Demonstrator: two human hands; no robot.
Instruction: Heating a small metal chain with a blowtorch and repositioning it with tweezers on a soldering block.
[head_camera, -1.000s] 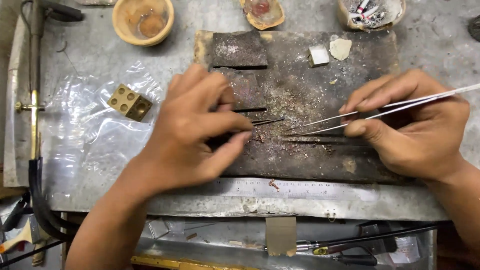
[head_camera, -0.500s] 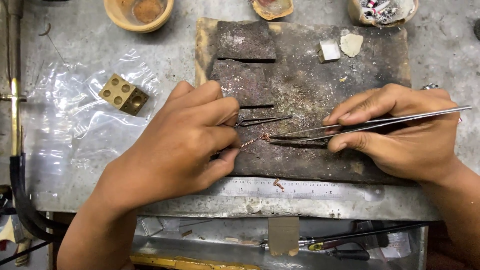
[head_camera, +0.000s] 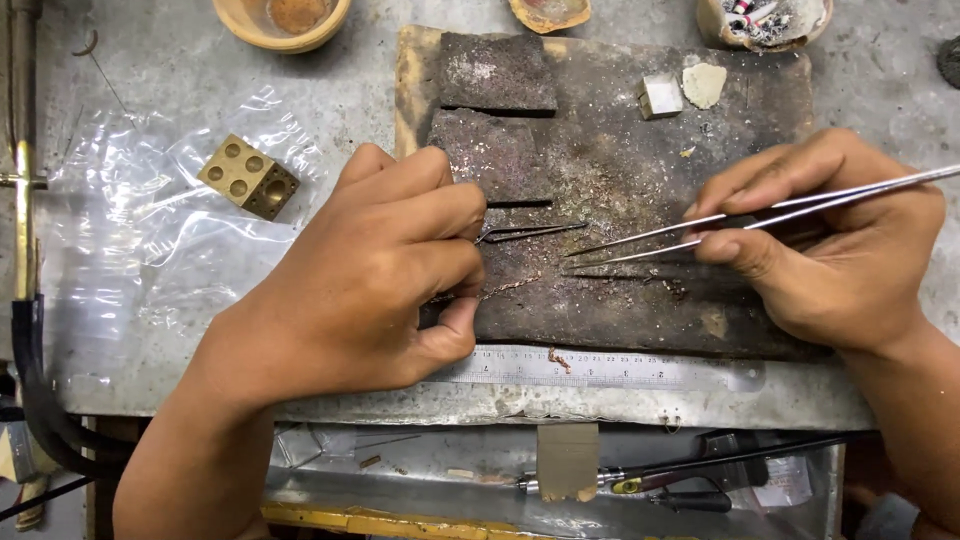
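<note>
1. Nearest to us, a shallow metal tray (head_camera: 450, 480) under the bench edge holds a dark-handled hand tool (head_camera: 640, 480) and small scraps. A steel ruler (head_camera: 600, 368) lies along the near edge of the charred soldering board (head_camera: 620, 310).
2. Our left hand (head_camera: 360, 290) is closed in a pinch on a thin, dark pair of short tweezers (head_camera: 530, 232), whose tips point right over the board. Just below the fingers lies a fine, coppery length of chain or wire (head_camera: 505, 290), resting on the board.
3. Our right hand (head_camera: 840, 240) grips long silvery steel tweezers (head_camera: 700, 225) between thumb and fingers. Compared with half a second ago, their tips have drawn back to the right and lifted slightly, so a clear gap now separates the two tools; we judge the fine piece has been left lying on the board.
4. To the left, a brass dapping cube with round hollows (head_camera: 248, 176) sits on crumpled clear plastic (head_camera: 140, 230).
5. At the far edge, a tan bowl (head_camera: 240, 15) holds something brownish, a shell-like dish (head_camera: 548, 12) is cut off by the frame, and a right-hand cup (head_camera: 712, 18) holds grey debris and small striped bits.
</note>
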